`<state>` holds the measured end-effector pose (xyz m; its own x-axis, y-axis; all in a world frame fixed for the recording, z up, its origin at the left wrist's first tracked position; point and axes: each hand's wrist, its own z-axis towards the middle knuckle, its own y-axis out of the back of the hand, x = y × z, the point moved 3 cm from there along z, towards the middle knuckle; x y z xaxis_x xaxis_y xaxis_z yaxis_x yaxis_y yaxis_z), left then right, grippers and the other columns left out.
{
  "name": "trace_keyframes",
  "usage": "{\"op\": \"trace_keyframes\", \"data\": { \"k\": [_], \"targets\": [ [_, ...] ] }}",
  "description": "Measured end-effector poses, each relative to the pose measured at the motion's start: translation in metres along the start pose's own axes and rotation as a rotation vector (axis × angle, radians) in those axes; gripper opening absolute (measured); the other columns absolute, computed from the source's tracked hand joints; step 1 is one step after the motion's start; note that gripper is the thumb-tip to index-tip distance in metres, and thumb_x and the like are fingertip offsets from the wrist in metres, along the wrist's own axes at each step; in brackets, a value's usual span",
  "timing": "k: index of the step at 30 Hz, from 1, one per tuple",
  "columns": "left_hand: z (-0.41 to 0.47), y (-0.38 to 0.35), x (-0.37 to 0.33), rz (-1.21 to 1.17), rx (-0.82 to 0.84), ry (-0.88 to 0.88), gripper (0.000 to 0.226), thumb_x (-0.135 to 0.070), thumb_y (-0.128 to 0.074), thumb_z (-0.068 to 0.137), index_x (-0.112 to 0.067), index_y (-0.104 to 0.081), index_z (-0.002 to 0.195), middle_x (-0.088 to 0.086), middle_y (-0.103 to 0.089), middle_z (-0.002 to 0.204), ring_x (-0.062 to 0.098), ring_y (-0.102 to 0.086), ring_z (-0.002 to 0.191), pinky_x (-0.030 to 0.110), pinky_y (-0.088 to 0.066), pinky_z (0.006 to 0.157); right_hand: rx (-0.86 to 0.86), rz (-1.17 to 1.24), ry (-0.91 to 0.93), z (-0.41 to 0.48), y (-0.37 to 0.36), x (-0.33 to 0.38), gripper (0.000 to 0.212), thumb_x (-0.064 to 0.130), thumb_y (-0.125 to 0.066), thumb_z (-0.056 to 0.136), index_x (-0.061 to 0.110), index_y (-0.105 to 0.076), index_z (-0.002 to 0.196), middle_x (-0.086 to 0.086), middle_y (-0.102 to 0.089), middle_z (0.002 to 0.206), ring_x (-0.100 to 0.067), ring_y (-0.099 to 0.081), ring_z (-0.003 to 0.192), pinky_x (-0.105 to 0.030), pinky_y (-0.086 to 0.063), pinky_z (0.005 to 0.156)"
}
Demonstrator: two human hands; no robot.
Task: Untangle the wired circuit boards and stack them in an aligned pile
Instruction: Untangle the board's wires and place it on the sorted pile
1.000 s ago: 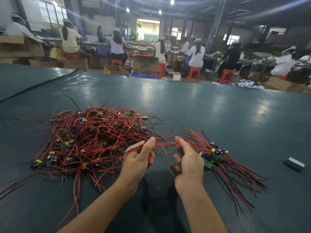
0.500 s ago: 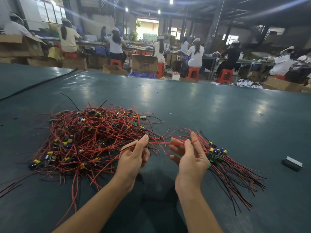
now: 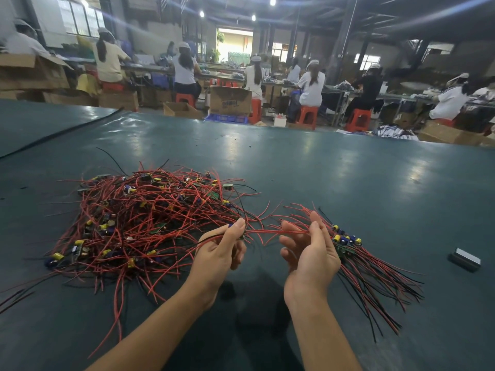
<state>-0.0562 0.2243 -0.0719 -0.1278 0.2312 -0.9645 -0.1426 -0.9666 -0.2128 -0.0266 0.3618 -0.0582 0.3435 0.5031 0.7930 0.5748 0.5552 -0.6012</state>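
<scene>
A tangled heap of small circuit boards point(image 3: 139, 223) with red and black wires lies on the dark green table point(image 3: 334, 178), left of centre. To the right, a smaller aligned bundle of boards point(image 3: 348, 243) rests with its wires fanned toward the lower right. My left hand point(image 3: 222, 250) pinches a small board and its red wires point(image 3: 273, 232) at the heap's right edge. Those wires stretch rightward across the fingers of my right hand point(image 3: 310, 253), which has its fingers spread and straight just in front of the aligned bundle.
A small dark rectangular block point(image 3: 464, 259) lies on the table at the far right. A black cable point(image 3: 59, 133) crosses the table's far left. Beyond the far edge, several seated people work at benches among cardboard boxes point(image 3: 230, 100) and red stools.
My right hand has opened from a thumb pinch on the red wires to spread fingers and shifted slightly right. My left hand keeps its pinch and has lifted a little.
</scene>
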Motion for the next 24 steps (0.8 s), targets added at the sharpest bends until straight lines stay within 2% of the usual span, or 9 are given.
{"op": "trace_keyframes", "data": {
  "k": [3, 6, 9, 12, 14, 15, 17, 20, 24],
  "targets": [
    [-0.001, 0.000, 0.002, -0.022, 0.003, -0.013, 0.037, -0.053, -0.060, 0.077, -0.026, -0.053, 0.053, 0.000, -0.049, 0.052, 0.010, -0.043, 0.045, 0.021, -0.035, 0.044, 0.022, -0.019, -0.018, -0.001, -0.001, -0.001, 0.018, 0.027, -0.055, 0.100, 0.025, -0.072, 0.104, -0.008, -0.076, 0.077, -0.011, -0.060, 0.045, -0.018, -0.042, 0.039],
    [-0.001, 0.001, 0.002, -0.039, -0.015, -0.009, 0.040, -0.056, -0.059, 0.078, -0.024, -0.053, 0.054, 0.001, -0.048, 0.052, 0.012, -0.043, 0.045, 0.022, -0.036, 0.045, 0.083, -0.067, -0.078, -0.005, -0.005, -0.003, 0.016, 0.035, -0.060, 0.096, 0.024, -0.071, 0.093, -0.004, -0.078, 0.086, -0.008, -0.063, 0.050, -0.018, -0.044, 0.040],
    [0.000, 0.004, 0.002, -0.058, -0.047, 0.002, 0.042, -0.061, -0.060, 0.075, -0.024, -0.055, 0.054, 0.001, -0.049, 0.052, 0.011, -0.044, 0.045, 0.022, -0.038, 0.046, 0.162, -0.193, -0.101, -0.013, -0.011, -0.011, 0.019, 0.038, -0.065, 0.092, 0.021, -0.073, 0.085, 0.001, -0.077, 0.086, -0.007, -0.063, 0.053, -0.020, -0.045, 0.041],
    [0.001, 0.006, 0.006, -0.034, -0.064, 0.038, 0.046, -0.066, -0.062, 0.072, -0.023, -0.060, 0.058, -0.001, -0.058, 0.059, 0.012, -0.055, 0.055, 0.028, -0.046, 0.059, 0.279, -0.314, -0.130, -0.028, -0.017, -0.024, 0.016, 0.041, -0.072, 0.084, 0.027, -0.078, 0.080, 0.003, -0.074, 0.078, -0.010, -0.061, 0.060, -0.026, -0.050, 0.052],
    [0.002, 0.007, 0.009, -0.037, -0.063, 0.053, 0.046, -0.066, -0.064, 0.070, -0.021, -0.069, 0.069, 0.002, -0.070, 0.072, 0.019, -0.068, 0.073, 0.034, -0.054, 0.072, 0.355, -0.318, -0.140, -0.038, -0.022, -0.031, 0.010, 0.036, -0.072, 0.082, 0.030, -0.080, 0.080, 0.000, -0.075, 0.079, -0.014, -0.068, 0.068, -0.028, -0.056, 0.060],
    [0.003, 0.006, 0.009, -0.036, -0.052, 0.043, 0.045, -0.065, -0.064, 0.071, -0.020, -0.071, 0.073, 0.003, -0.072, 0.076, 0.020, -0.070, 0.077, 0.033, -0.055, 0.073, 0.369, -0.305, -0.133, -0.042, -0.023, -0.033, 0.010, 0.031, -0.071, 0.084, 0.030, -0.081, 0.080, -0.002, -0.077, 0.081, -0.014, -0.071, 0.071, -0.026, -0.058, 0.063],
    [0.002, 0.003, 0.007, -0.027, -0.026, 0.015, 0.042, -0.061, -0.064, 0.072, -0.019, -0.072, 0.074, 0.002, -0.072, 0.074, 0.016, -0.070, 0.075, 0.026, -0.054, 0.068, 0.354, -0.279, -0.120, -0.044, -0.025, -0.035, 0.016, 0.024, -0.069, 0.088, 0.030, -0.081, 0.079, -0.002, -0.078, 0.083, -0.012, -0.073, 0.075, -0.023, -0.059, 0.064],
    [0.002, 0.000, 0.007, -0.020, 0.006, 0.009, 0.037, -0.055, -0.065, 0.074, -0.020, -0.072, 0.073, 0.002, -0.071, 0.074, 0.016, -0.069, 0.075, 0.025, -0.054, 0.069, 0.302, -0.278, -0.104, -0.042, -0.025, -0.035, 0.024, 0.021, -0.068, 0.089, 0.032, -0.081, 0.072, -0.001, -0.077, 0.079, -0.010, -0.073, 0.072, -0.022, -0.058, 0.061],
    [0.000, 0.000, 0.008, 0.005, 0.038, 0.015, 0.038, -0.058, -0.064, 0.072, -0.023, -0.077, 0.081, 0.002, -0.075, 0.081, 0.017, -0.072, 0.079, 0.022, -0.055, 0.068, 0.238, -0.292, -0.098, -0.034, -0.021, -0.035, 0.025, 0.018, -0.069, 0.090, 0.027, -0.080, 0.069, 0.000, -0.075, 0.071, -0.011, -0.071, 0.068, -0.030, -0.060, 0.068]
  ]
}}
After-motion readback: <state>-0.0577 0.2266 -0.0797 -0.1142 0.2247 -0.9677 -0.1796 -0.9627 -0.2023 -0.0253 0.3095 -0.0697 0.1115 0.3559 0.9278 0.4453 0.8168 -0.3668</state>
